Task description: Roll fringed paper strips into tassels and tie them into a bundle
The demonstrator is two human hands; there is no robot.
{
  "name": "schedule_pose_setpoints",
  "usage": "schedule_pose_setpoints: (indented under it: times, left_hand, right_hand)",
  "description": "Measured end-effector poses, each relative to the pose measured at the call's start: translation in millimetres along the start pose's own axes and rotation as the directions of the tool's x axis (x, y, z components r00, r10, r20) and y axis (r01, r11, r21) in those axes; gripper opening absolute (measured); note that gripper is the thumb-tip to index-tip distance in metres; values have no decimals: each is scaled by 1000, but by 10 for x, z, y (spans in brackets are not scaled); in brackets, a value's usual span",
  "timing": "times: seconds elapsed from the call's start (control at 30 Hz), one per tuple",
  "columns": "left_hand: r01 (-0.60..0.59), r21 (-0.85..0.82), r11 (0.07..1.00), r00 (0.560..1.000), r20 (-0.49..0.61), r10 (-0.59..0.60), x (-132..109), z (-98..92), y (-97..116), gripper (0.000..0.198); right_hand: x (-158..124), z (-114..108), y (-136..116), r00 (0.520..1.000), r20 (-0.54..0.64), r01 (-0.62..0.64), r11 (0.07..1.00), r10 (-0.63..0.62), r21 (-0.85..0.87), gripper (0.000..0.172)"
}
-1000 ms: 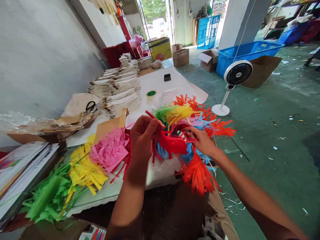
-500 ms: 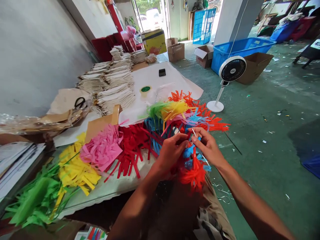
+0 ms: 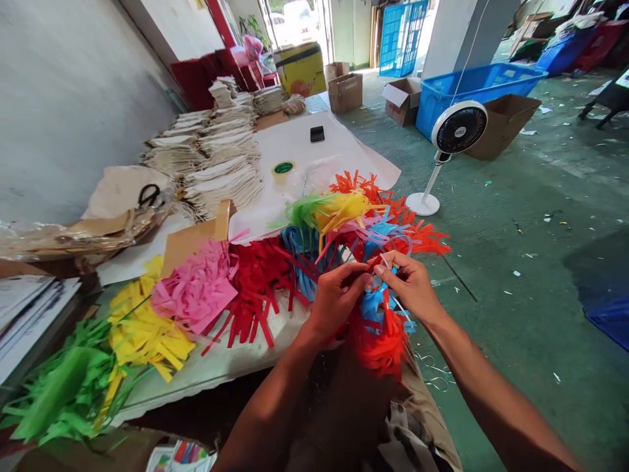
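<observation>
My left hand (image 3: 339, 295) pinches the twisted top of a red tissue-paper tassel between thumb and fingertips. Close against it, my right hand (image 3: 410, 283) is closed on a thin white cord (image 3: 401, 307) beside the same red paper. Below both hands hang an orange-red tassel (image 3: 386, 347) and a blue tassel (image 3: 373, 298), over my lap. Just beyond my fingers lie a yellow tassel (image 3: 348, 208), a green tassel (image 3: 307, 211) and orange-red fringe (image 3: 427, 237). The exact grip on the paper is partly hidden by my fingers.
Along the table edge (image 3: 196, 383) lie red (image 3: 255, 288), pink (image 3: 196, 288), yellow (image 3: 147, 334) and green (image 3: 63, 393) fringed paper. Behind are stacked white bundles (image 3: 221, 157), scissors (image 3: 148, 195), tape (image 3: 284, 168) and a phone (image 3: 317, 134). A fan (image 3: 459, 131) stands at right.
Both hands stay close together, with small finger movements; a bit of red paper now shows between the fingertips. The view has tilted slightly, moving the background upward.
</observation>
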State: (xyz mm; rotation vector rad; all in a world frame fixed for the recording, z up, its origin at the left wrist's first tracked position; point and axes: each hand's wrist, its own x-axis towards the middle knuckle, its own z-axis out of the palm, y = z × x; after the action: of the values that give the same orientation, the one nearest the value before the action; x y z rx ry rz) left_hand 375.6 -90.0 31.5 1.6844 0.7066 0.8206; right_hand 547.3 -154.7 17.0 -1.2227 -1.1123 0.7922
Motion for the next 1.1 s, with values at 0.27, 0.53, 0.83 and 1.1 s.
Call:
schedule_pose_setpoints:
  times: [0.27, 0.53, 0.83, 1.1]
  left_hand:
    - [0, -26, 1000, 999, -42, -1, -20, 22, 18, 20]
    - [-84, 101, 991, 992, -87, 92, -42, 25, 3, 18]
    - [-21, -80, 997, 999, -41, 17, -28, 26, -35, 17]
    - [34, -173, 984, 999, 18, -32, -27, 25, -24, 16]
  right_hand:
    - [-5, 13, -31, 1000, -2, -3, 1000, 3, -26, 26]
    - [-16, 24, -26, 1000, 6, 27, 999, -27, -19, 21]
    - [-23, 44, -14, 999, -7, 34, 999, -33, 35, 16]
    - [-20, 41, -19, 998, 59, 17, 1000, -19, 26, 14]
